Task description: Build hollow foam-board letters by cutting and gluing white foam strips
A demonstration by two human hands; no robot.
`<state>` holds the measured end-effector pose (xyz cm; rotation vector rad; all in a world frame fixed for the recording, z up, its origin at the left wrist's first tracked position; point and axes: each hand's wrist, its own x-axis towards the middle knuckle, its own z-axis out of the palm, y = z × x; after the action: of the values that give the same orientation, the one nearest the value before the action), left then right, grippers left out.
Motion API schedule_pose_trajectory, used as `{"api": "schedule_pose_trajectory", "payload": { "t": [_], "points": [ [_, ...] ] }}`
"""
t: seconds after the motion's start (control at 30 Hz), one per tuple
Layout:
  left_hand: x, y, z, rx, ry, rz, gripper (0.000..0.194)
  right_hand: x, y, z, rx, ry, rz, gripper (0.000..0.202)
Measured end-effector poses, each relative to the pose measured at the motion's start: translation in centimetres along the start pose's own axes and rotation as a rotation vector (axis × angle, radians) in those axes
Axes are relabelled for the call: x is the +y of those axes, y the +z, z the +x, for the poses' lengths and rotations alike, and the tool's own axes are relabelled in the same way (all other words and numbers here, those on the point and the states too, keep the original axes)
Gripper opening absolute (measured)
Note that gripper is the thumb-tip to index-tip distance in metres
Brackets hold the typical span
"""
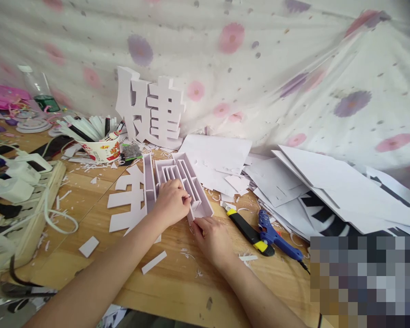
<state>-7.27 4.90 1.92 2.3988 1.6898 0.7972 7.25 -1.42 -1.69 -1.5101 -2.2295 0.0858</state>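
Note:
A white hollow foam-board character (205,210) with raised walls and thin inner strips lies on the table before me. My left hand (172,202) is over its middle, fingers curled into a pinch; what sits between the fingertips is too small to make out. At the near right corner, my right hand (213,239) grips the wall of the hollow character between thumb and fingers. Just left of it lies a flat white foam-board cutout (125,199), partly covered by my left forearm. A finished-looking white foam-board character (150,109) stands upright against the curtain.
Right of my hands lie a black-and-yellow utility knife (244,225) and a blue glue gun (276,237). White boards (348,187) are stacked beyond them. A paper tub (100,150) of markers stands left, near a power strip (41,228) with chargers. Foam scraps (89,246) litter the wooden table (177,291).

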Motion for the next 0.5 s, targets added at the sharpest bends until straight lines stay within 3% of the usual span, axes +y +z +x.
{"api": "schedule_pose_trajectory", "payload": {
  "t": [0.5],
  "points": [
    [-0.36,0.15,0.05,-0.029,-0.006,0.042,0.024,0.06,-0.05,0.03,-0.007,-0.014,-0.034,0.023]
  ]
}}
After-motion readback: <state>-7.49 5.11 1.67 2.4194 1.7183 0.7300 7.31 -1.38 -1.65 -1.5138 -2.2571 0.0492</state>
